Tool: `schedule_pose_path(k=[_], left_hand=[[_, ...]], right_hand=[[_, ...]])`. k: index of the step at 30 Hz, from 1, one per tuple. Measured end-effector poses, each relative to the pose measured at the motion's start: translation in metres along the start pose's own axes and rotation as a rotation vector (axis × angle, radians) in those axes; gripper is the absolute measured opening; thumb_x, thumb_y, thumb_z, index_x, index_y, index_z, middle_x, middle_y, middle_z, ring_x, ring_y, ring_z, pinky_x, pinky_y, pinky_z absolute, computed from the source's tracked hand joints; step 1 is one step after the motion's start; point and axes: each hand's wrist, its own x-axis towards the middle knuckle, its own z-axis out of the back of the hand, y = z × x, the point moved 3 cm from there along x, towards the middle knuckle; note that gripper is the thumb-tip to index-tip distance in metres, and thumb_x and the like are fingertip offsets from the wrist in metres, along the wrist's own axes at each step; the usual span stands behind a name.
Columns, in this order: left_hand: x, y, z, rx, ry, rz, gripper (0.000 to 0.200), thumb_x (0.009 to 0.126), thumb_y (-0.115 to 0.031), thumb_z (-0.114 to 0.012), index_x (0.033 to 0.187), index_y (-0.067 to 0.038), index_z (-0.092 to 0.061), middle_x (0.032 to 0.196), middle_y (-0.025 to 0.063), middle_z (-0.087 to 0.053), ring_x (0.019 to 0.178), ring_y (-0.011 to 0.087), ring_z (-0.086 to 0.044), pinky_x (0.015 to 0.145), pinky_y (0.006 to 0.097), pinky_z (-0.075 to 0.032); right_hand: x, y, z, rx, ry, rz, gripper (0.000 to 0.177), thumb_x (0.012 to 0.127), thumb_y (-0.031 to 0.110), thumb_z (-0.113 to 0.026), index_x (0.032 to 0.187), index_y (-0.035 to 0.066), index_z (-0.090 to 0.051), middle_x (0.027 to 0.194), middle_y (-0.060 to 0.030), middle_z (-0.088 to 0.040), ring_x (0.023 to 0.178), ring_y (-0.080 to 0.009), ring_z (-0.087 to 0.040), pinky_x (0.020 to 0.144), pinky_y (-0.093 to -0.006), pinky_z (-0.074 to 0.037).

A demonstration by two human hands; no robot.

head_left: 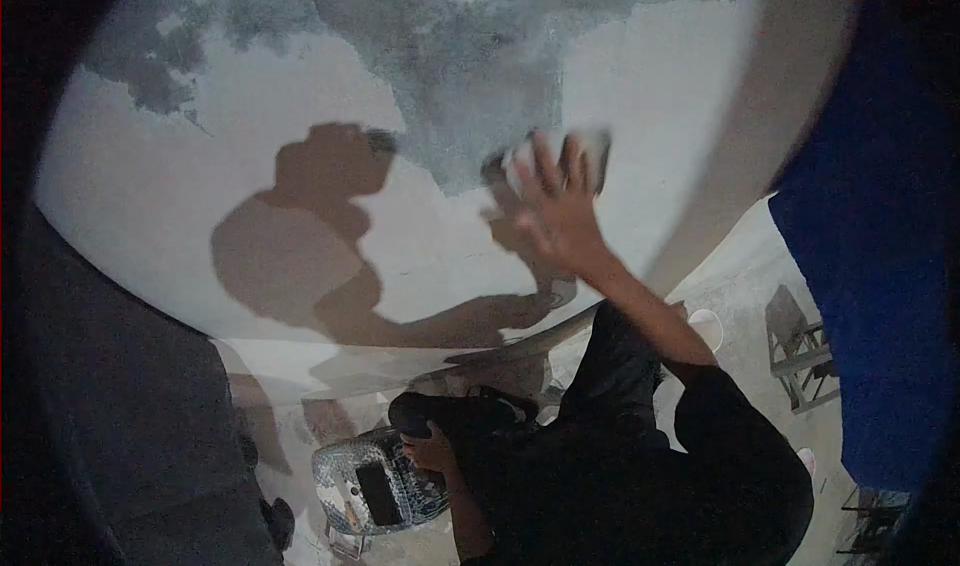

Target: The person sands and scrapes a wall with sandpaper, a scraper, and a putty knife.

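Note:
My right hand (560,201) is raised against the patchy white and grey wall (640,96), its fingers spread over a flat hand-sized block (598,151), pale with dark edges. Motion blurs the fingertips and the block, so I cannot tell its exact kind. Low on the left, my left hand (430,451) lies beside my bent, dark-trousered knee (415,411), with the thumb apart from the fingers. Just under that hand is a silver patterned box-like object (345,466) with a dark rectangular panel (378,494) on it.
My shadow (290,246) falls across the wall. A white round container (706,330) stands on the floor to the right, near a metal-framed stand (800,356). Blue sheeting (880,266) hangs at the right, and a dark grey surface (140,406) borders the left.

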Motion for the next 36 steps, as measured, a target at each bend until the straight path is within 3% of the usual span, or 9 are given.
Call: schedule_pose_path(k=[6,8,10,14,17,24,30,32,36], left_hand=[[0.007,-0.022,0.069,-0.124,0.326,0.143,0.084,0.076,-0.062,-0.049,0.133,-0.004,-0.028,0.127,0.0274,-0.037,0.115,0.0389,-0.04,0.092,0.0502,-0.033],[0.002,-0.035,0.078,-0.141,0.327,0.006,0.086,0.073,-0.059,-0.058,0.132,-0.003,-0.029,0.131,0.0282,-0.031,0.12,0.0398,-0.035,0.096,0.0501,-0.029],[-0.009,-0.061,0.123,-0.667,0.356,-0.247,0.09,0.068,-0.052,-0.069,0.132,-0.003,-0.03,0.135,0.0267,-0.024,0.126,0.0397,-0.025,0.101,0.0504,-0.023],[-0.027,-0.131,0.235,-1.008,0.51,-0.713,0.103,0.06,-0.048,-0.076,0.135,-0.003,-0.022,0.138,0.024,-0.02,0.13,0.038,-0.015,0.104,0.0483,-0.019],[-0.027,-0.155,0.259,-0.972,0.506,-0.723,0.107,0.057,-0.045,-0.079,0.135,-0.002,-0.02,0.136,0.0239,-0.023,0.127,0.0389,-0.023,0.102,0.0477,-0.023],[0.012,-0.131,0.245,-0.967,0.518,-0.669,0.101,0.056,-0.04,-0.079,0.132,0.002,-0.027,0.129,0.0229,-0.036,0.121,0.0367,-0.035,0.101,0.0439,-0.029],[0.102,0.041,0.211,-0.458,0.122,-0.321,0.108,0.054,-0.044,-0.078,0.136,-0.001,-0.021,0.123,0.0247,-0.042,0.114,0.0408,-0.04,0.093,0.0479,-0.035],[0.122,0.106,0.199,-0.229,0.191,-0.162,0.115,0.052,-0.049,-0.079,0.137,-0.002,-0.017,0.123,0.0255,-0.041,0.113,0.0419,-0.041,0.09,0.05,-0.037],[0.144,0.202,0.152,-0.265,0.247,0.105,0.121,0.045,-0.05,-0.082,0.137,-0.003,-0.019,0.123,0.0248,-0.041,0.113,0.0406,-0.041,0.091,0.0504,-0.036]], right_hand=[[-0.134,0.035,-0.049,0.504,0.5,-0.068,0.056,0.092,0.041,-0.034,0.139,0.013,-0.023,0.145,-0.0139,-0.016,0.133,-0.0344,-0.014,0.105,-0.0478,-0.016],[-0.169,0.043,-0.064,0.735,0.597,-0.16,0.056,0.093,0.041,-0.034,0.139,0.011,-0.023,0.143,-0.0154,-0.02,0.132,-0.0313,-0.019,0.105,-0.043,-0.019],[-0.224,0.043,-0.101,1.252,0.859,-0.887,0.059,0.093,0.048,-0.027,0.137,0.008,-0.025,0.135,-0.0171,-0.033,0.126,-0.0277,-0.032,0.102,-0.0374,-0.027],[-0.217,0.078,-0.097,1.571,0.969,-1.139,0.063,0.092,0.051,-0.021,0.136,0.006,-0.026,0.133,-0.0109,-0.037,0.122,-0.0223,-0.037,0.101,-0.0376,-0.032],[-0.222,0.097,-0.107,1.713,0.98,-1.132,0.072,0.089,0.06,-0.02,0.135,0.005,-0.028,0.126,-0.0148,-0.043,0.113,-0.0221,-0.044,0.096,-0.0364,-0.036],[-0.256,0.08,-0.101,1.677,1.161,-0.811,0.067,0.09,0.057,-0.025,0.132,0.006,-0.034,0.125,-0.0139,-0.045,0.111,-0.0232,-0.047,0.094,-0.0378,-0.038],[-0.341,-0.004,-0.104,0.94,1.002,-0.386,0.039,0.094,0.03,-0.036,0.121,0.004,-0.045,0.121,-0.0158,-0.048,0.11,-0.0249,-0.048,0.093,-0.0378,-0.038],[-0.337,-0.016,-0.07,0.744,0.892,-0.784,0.033,0.092,0.024,-0.042,0.116,0.002,-0.05,0.112,-0.0167,-0.055,0.103,-0.0293,-0.054,0.089,-0.0358,-0.041],[-0.365,-0.022,-0.07,0.571,0.727,-0.805,0.033,0.088,0.025,-0.05,0.111,0.003,-0.052,0.101,-0.0167,-0.06,0.091,-0.0289,-0.059,0.082,-0.0365,-0.044]])
